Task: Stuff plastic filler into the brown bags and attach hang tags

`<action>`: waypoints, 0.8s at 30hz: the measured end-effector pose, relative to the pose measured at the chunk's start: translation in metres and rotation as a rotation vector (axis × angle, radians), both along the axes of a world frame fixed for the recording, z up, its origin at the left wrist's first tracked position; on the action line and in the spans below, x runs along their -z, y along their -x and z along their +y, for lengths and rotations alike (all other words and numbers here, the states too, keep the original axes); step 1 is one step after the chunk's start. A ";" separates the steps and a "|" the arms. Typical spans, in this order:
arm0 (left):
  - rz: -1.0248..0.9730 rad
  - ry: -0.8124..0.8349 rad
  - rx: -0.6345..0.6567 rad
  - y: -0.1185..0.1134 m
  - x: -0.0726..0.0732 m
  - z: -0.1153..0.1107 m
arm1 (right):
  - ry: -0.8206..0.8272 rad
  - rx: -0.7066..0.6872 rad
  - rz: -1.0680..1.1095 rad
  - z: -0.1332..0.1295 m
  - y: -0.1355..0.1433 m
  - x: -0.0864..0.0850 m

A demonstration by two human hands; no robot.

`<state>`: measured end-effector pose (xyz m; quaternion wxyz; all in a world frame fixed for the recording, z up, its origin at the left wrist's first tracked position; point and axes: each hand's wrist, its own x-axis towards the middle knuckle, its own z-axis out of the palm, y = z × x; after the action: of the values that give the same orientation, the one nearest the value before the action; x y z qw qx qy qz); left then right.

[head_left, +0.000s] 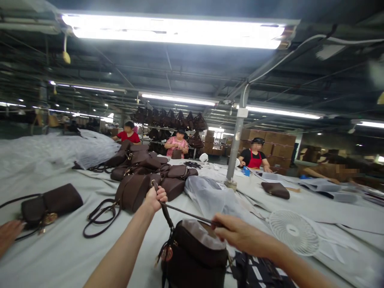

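A dark brown handbag [195, 256] stands upright in front of me, its top open, with white translucent lining paper [199, 234] showing inside. My left hand [156, 199] is closed around the bag's strap [165, 216], holding it raised on the left side. From there a thin length of strap stretches right, over the bag's opening, to my right hand [232, 232], whose fingers are closed on it. Round gold-toned charms [167, 253] hang at the bag's left side. The bag's lower part is cut off by the frame edge.
Several brown handbags [132, 192] are piled ahead on the white-covered table [99, 256]. Another person's hand [10, 236] is at far left, beside a bag [57, 204]. At right are a white fan [294, 232], plastic wrap [210, 196] and a post [237, 140]. Co-workers sit beyond.
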<state>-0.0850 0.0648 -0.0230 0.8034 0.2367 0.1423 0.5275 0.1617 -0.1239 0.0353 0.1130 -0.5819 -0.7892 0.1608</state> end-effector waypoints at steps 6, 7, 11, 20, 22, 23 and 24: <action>0.245 -0.057 0.152 -0.022 -0.010 -0.013 | -0.286 0.047 -0.398 0.024 -0.008 -0.034; 0.284 -0.114 0.200 -0.035 -0.012 -0.022 | -0.306 0.065 -0.465 0.031 0.005 -0.036; 0.533 -0.482 0.298 -0.067 -0.013 -0.050 | -0.416 0.116 -0.581 0.057 0.049 -0.040; 0.415 -0.290 0.125 -0.017 -0.001 -0.016 | -0.478 0.151 -0.345 0.062 -0.012 -0.026; 0.361 -0.260 0.127 -0.025 -0.001 -0.024 | -0.478 0.190 -0.414 0.057 -0.002 -0.017; 0.328 -0.252 0.136 -0.034 -0.001 -0.030 | -0.452 0.186 -0.463 0.055 0.010 -0.012; 0.289 -0.248 0.148 -0.044 -0.001 -0.038 | -0.415 0.167 -0.510 0.052 0.024 -0.007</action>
<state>-0.0413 0.0271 -0.0224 0.7759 0.4169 0.1721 0.4411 0.1373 -0.0714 0.0418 0.0406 -0.6305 -0.7576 -0.1639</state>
